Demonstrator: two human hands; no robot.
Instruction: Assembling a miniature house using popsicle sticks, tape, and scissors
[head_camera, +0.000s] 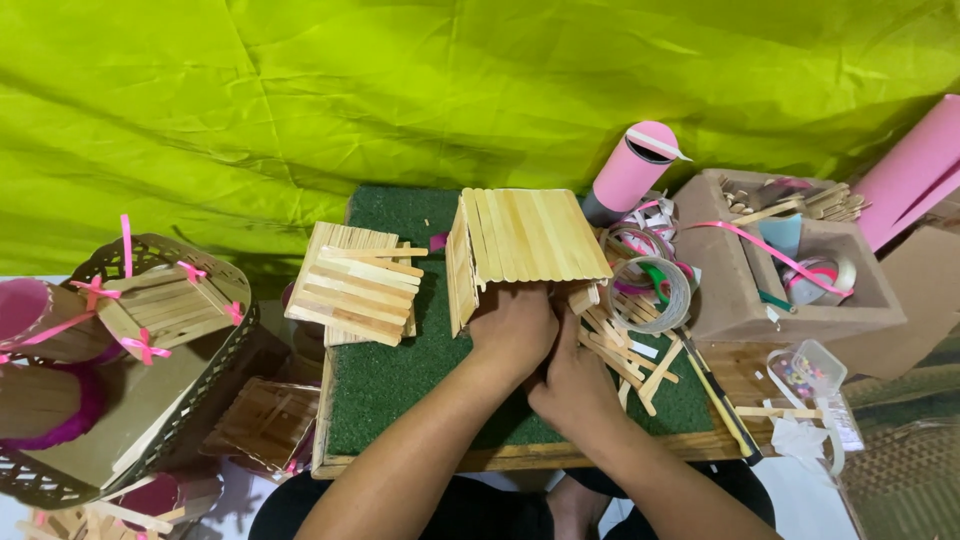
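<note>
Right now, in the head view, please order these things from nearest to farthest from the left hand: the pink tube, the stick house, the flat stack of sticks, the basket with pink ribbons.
1. Stick house: the left hand touches its front underside.
2. Flat stack of sticks: to the left, on the green mat.
3. Pink tube: up and to the right.
4. Basket with pink ribbons: far left, off the mat.

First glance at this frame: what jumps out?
The bright lime-green cloth backdrop fills the top half. At centre, a little house of wooden craft sticks stands on a green turf board, with the left hand and right hand pressed against its near side. A second stick panel lies left of it; a pink tube stands right.
</note>
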